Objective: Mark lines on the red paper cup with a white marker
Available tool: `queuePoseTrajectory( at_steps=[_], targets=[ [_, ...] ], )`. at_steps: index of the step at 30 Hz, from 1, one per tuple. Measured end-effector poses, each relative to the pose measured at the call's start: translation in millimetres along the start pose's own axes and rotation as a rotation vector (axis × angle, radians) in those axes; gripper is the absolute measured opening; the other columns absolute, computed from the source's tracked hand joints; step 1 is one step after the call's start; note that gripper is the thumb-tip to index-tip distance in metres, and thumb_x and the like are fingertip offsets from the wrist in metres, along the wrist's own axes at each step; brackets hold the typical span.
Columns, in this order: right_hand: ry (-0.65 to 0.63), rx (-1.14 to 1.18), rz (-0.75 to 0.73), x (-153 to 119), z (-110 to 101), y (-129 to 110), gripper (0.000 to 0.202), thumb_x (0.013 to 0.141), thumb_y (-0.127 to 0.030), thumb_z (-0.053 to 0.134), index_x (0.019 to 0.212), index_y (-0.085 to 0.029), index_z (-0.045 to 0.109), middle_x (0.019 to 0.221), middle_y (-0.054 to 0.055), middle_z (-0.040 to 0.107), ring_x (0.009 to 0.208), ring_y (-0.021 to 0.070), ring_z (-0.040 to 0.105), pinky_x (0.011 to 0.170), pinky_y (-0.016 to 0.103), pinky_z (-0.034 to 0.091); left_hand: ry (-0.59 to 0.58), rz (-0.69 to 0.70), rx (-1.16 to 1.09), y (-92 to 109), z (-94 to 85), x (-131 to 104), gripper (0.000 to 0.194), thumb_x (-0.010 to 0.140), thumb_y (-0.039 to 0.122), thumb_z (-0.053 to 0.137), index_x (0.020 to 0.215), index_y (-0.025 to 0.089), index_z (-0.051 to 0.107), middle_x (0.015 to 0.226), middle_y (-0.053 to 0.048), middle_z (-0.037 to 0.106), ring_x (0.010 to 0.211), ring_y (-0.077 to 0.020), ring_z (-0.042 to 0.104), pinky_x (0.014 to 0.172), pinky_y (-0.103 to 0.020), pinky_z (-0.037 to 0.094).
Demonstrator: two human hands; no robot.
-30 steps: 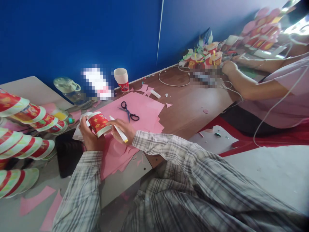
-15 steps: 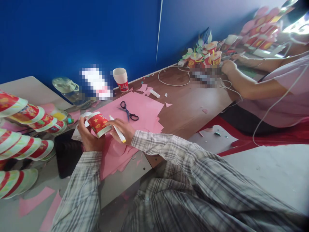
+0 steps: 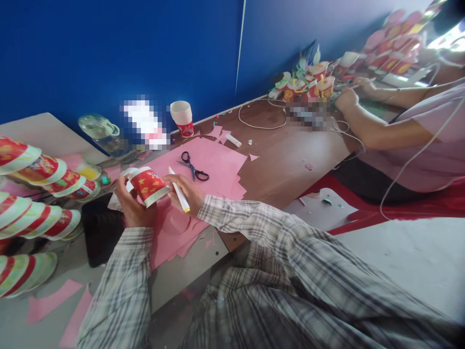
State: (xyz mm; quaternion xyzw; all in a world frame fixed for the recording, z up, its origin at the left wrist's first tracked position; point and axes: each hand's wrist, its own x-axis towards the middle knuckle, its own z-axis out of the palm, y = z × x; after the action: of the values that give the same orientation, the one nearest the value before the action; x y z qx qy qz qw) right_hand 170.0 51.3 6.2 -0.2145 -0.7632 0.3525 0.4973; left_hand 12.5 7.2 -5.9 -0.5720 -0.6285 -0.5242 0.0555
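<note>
White marker steeper than before (right hand), near red cup.

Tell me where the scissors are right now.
In the head view, the scissors lie on the pink paper, left of the picture's centre, just beyond the right hand.

We note glare far right of the right grip, sheen on the worktop between, pixelation upper left.
</note>
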Motion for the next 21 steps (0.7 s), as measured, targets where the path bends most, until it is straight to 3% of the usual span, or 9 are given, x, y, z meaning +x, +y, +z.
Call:
queuePoseTrajectory(
  at_steps=[4, 15, 21],
  targets=[
    [-0.017, 0.032, 0.035, -0.7, -3.1, -4.0, 0.037, 0.078, -0.019, 0.045, 0.115, -0.013, 0.043, 0.084, 0.005, 0.054, 0.072, 0.0093, 0.051, 0.070, 0.023, 0.046, -0.005, -0.010, -0.014, -2.8, 0.4, -0.5, 0.085, 0.057, 0.030, 0.063, 0.129, 0.015, 0.021, 0.123, -0.017, 0.033, 0.116, -0.0254, 0.037, 0.083, -0.041, 0.047],
    [-0.105, -0.001, -0.010, -2.1, -1.5, 3.9, 0.036, 0.080, -0.026, 0.044, 0.114, -0.015, 0.044, 0.087, 0.006, 0.056, 0.072, 0.0114, 0.053, 0.071, 0.025, 0.047, -0.002, -0.007, -0.011, 1.0, 0.2, -0.1, 0.084, 0.056, 0.027, 0.064, 0.129, 0.014, 0.023, 0.122, -0.018, 0.035, 0.115, -0.0248, 0.039, 0.082, -0.040, 0.048],
    [-0.141, -0.025, -0.100, -1.9, 1.6, 11.2, 0.037, 0.078, -0.023, 0.049, 0.113, -0.013, 0.044, 0.103, 0.010, 0.056, 0.082, 0.0133, 0.054, 0.079, 0.027, 0.047, -0.006, 0.026, 0.054, 1.8, -1.0, 0.0, 0.086, 0.056, 0.030, 0.063, 0.130, 0.012, 0.022, 0.124, -0.019, 0.035, 0.117, -0.0249, 0.036, 0.085, -0.039, 0.046]
  ],
)
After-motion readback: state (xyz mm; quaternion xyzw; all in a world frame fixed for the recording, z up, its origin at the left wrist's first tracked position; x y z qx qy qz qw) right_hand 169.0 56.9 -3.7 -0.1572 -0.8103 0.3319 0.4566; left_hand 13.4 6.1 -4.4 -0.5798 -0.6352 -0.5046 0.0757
